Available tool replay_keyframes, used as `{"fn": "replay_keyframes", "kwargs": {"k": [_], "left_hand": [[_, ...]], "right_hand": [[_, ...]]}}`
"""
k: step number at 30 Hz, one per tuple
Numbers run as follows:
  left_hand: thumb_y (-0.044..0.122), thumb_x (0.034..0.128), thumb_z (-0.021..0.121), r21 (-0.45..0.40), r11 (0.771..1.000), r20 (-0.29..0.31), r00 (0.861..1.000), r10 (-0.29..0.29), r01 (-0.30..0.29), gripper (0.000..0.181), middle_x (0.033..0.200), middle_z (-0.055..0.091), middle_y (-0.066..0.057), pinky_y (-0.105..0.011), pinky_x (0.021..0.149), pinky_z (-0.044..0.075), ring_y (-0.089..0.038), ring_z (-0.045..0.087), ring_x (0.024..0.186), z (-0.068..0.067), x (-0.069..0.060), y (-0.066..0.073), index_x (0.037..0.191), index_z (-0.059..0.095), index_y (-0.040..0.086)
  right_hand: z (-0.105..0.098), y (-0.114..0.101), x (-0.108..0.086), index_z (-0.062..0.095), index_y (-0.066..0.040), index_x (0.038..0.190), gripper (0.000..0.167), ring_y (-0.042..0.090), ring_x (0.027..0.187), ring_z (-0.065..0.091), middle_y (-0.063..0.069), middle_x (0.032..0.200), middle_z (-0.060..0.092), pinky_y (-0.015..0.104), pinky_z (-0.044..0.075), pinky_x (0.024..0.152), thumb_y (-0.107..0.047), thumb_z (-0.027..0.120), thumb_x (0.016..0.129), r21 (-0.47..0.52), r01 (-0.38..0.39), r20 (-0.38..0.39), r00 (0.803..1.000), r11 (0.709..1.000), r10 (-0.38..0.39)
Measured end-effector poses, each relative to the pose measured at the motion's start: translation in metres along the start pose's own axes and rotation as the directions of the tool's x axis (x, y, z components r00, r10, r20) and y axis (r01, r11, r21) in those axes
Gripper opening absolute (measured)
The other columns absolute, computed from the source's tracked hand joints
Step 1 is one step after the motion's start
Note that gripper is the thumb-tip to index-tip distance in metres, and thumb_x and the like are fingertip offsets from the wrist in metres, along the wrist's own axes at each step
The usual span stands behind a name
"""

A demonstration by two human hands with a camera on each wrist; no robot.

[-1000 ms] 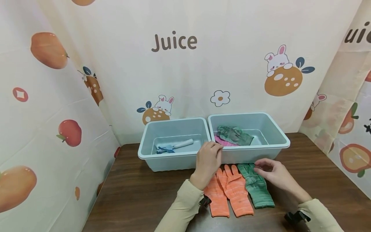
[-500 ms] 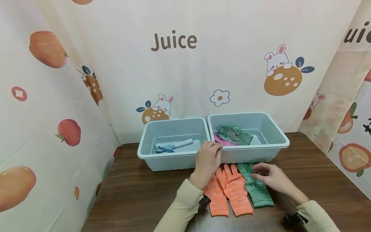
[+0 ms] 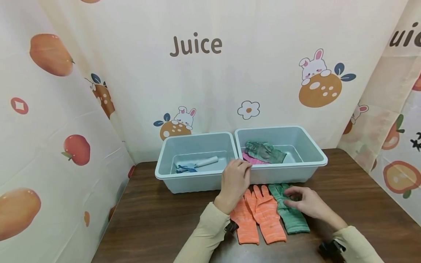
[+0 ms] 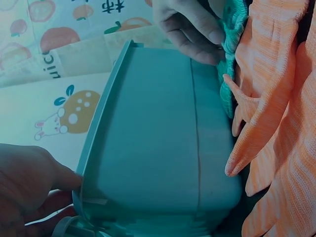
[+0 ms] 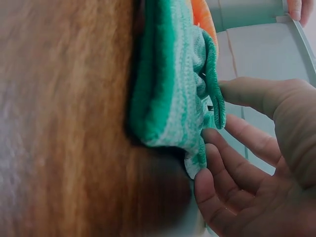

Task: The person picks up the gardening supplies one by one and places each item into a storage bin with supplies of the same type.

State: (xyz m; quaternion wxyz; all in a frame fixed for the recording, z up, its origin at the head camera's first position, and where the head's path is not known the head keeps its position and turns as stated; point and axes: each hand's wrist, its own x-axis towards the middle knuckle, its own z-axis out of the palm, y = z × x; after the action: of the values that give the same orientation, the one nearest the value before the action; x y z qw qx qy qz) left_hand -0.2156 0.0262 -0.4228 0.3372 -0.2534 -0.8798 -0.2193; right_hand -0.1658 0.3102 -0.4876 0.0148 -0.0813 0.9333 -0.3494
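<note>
In the head view, my left hand (image 3: 234, 180) is at the near left corner of the right pale-blue bin (image 3: 283, 171). Its thumb and fingers pinch the bin's rim in the left wrist view. A green knitted glove (image 3: 294, 221) lies flat on the table before that bin, fingers toward it. Over this glove is my right hand (image 3: 307, 201), fingers loosely bent. In the right wrist view its thumb touches the glove's thumb and its fingertips touch the edge. Two orange gloves (image 3: 271, 228) lie left of the green one, partly under my left forearm.
A second green glove (image 3: 268, 152) lies over a pink one (image 3: 251, 159) inside the right bin. Beside it the left bin (image 3: 194, 184) holds a white cylindrical piece (image 3: 206, 162) and blue strands (image 3: 186, 169). A printed curtain (image 3: 204, 80) hangs behind.
My right hand has shifted slightly left and nearer over the green glove, its thumb and fingers parting a little. The left hand stays at the bin's rim.
</note>
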Motion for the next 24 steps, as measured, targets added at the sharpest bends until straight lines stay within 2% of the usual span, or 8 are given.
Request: {"fn": "replay_keyframes", "kwargs": {"k": [7,13,24], "left_hand": [[0.016,0.0991,0.077,0.003,1.0,0.003,1.0,-0.003,0.003,0.009,0.096,0.078,0.002,-0.025,0.084,0.062,-0.015,0.072,0.092,-0.0016,0.0004,0.0006,0.103,0.085,0.017],[0.016,0.0995,0.076,-0.002,1.0,0.007,1.0,-0.011,0.011,0.01,0.096,0.078,0.002,-0.026,0.084,0.062,-0.015,0.072,0.092,-0.001,-0.0001,0.0015,0.103,0.085,0.017],[0.016,0.0995,0.076,-0.002,1.0,0.01,1.0,-0.015,0.015,0.01,0.096,0.078,0.002,-0.026,0.083,0.062,-0.015,0.072,0.092,-0.0002,0.0006,0.0012,0.103,0.085,0.017]], "right_hand": [[0.0045,0.0015,0.0047,0.08,-0.007,0.112,0.034,0.008,0.087,0.064,0.002,0.102,0.078,0.026,0.054,0.071,-0.027,0.088,0.086,-0.064,0.043,-0.01,0.999,0.997,-0.044],[0.0082,0.0015,0.0047,0.081,-0.009,0.108,0.028,0.003,0.082,0.057,-0.002,0.097,0.074,0.025,0.05,0.067,-0.025,0.088,0.086,-0.09,0.07,0.0,0.998,0.993,-0.07],[0.0083,-0.0015,0.0045,0.082,-0.011,0.097,0.016,0.0,0.073,0.053,-0.006,0.083,0.07,0.024,0.046,0.062,-0.024,0.086,0.088,-0.079,0.024,0.003,1.0,0.997,-0.024]]}}
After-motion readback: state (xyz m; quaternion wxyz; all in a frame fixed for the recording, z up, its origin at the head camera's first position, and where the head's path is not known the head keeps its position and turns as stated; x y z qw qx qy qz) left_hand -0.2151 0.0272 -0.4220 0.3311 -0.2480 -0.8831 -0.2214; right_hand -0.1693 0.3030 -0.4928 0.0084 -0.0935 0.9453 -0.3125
